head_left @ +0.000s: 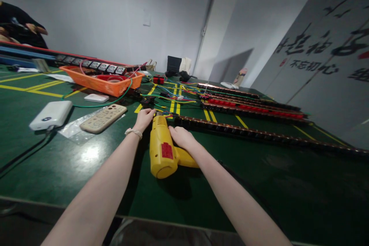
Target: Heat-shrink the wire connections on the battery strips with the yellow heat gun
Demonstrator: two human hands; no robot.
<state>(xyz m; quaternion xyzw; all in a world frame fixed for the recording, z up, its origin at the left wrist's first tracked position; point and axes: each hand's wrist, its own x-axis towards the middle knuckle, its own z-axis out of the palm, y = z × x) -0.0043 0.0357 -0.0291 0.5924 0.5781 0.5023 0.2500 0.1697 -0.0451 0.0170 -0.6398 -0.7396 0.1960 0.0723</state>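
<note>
A yellow heat gun (161, 142) with a red label lies on the green table, its nozzle pointing away from me. My left hand (144, 120) is at the left of the nozzle, fingers closed together; what they pinch is too small to make out. On the other side, my right hand (182, 137) rests just above the gun's handle, its fingers curled and partly hidden behind the yellow body. Thin coloured wires (170, 115) run past the nozzle between my hands to the end of a long dark strip (230, 128).
Left of me are a beige phone (103, 118) on a clear plastic bag, a white power bank (52, 115) with a black cable, and an orange basket (98, 84). More strips (253, 109) and tangled wires lie beyond. A person (23, 27) is at far left.
</note>
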